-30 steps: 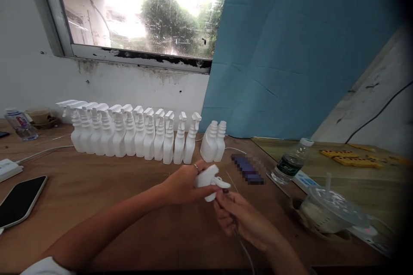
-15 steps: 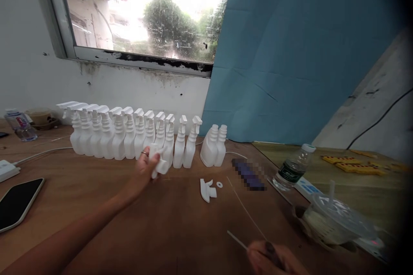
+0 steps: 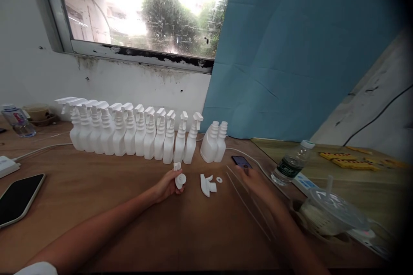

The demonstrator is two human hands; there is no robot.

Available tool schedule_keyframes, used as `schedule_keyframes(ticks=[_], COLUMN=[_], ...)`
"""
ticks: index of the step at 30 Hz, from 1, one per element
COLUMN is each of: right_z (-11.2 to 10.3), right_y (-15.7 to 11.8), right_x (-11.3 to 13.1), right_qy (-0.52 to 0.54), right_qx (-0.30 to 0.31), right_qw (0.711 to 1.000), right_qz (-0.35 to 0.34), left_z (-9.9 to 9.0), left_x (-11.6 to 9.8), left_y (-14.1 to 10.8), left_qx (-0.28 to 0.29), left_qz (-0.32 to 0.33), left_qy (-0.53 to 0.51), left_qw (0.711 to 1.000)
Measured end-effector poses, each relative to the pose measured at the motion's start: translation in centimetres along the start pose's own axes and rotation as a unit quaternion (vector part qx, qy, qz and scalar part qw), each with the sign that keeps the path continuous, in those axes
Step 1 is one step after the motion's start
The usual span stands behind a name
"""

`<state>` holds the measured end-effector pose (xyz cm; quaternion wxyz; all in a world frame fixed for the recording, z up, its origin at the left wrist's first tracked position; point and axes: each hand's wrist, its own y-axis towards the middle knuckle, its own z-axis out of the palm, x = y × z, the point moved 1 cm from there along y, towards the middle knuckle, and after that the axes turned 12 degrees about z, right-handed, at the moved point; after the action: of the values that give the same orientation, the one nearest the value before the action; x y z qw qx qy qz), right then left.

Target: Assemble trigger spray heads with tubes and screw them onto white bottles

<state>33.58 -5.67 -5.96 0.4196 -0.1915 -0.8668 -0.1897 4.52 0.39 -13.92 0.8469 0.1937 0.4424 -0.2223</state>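
My left hand (image 3: 168, 187) is closed around a white spray trigger head (image 3: 181, 180), its round collar facing me. On the brown table just right of it lies another white trigger head (image 3: 206, 185), beside a small white ring washer (image 3: 219, 179). My right hand (image 3: 256, 182) is blurred, its fingers curled at a thin clear tube (image 3: 231, 170); the tube runs past the hand on both sides. A second thin tube (image 3: 242, 201) lies alongside on the table. Behind stands a row of white spray bottles (image 3: 150, 144) with trigger heads fitted, and two open-necked white bottles (image 3: 211, 146).
A phone (image 3: 241, 162) lies by my right fingertips, a larger phone (image 3: 21, 197) at the left. On the right are a water bottle (image 3: 288, 165), a lidded cup with straw (image 3: 332, 212) and a power strip (image 3: 306, 184). A white cable (image 3: 258, 165) crosses the table.
My left hand has moved right and nearer with the trigger head, turning its collar toward me. My right hand has swung from the near edge up toward the small phone, with the tube.
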Motion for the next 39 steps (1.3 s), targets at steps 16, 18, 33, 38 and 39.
schedule_keyframes(ticks=[16,18,33,38,39], right_z=[9.1,9.3,9.3,10.1,10.3], right_y=[-9.6,-9.7,-10.2,-10.3,-10.4], right_x=[4.6,4.6,4.6,4.6,4.5], right_qy=[0.232,0.198,0.132,0.174,0.191], right_qx=[0.147,0.142,0.216,0.247,0.258], right_qw=[0.950,0.952,0.937,0.932,0.930], right_qz=[-0.147,-0.184,-0.241,-0.199,-0.178], left_z=[-0.2,-0.1,-0.9,-0.8,-0.8], left_x=[0.4,0.5,1.4,0.8,0.6], left_y=[-0.3,-0.3,-0.2,-0.2,-0.3], left_qx=[-0.072,-0.070,-0.063,-0.088,-0.087], left_qz=[0.030,0.028,0.035,0.034,0.032], left_qy=[0.071,0.084,0.130,0.108,0.102], left_qw=[0.994,0.994,0.989,0.990,0.990])
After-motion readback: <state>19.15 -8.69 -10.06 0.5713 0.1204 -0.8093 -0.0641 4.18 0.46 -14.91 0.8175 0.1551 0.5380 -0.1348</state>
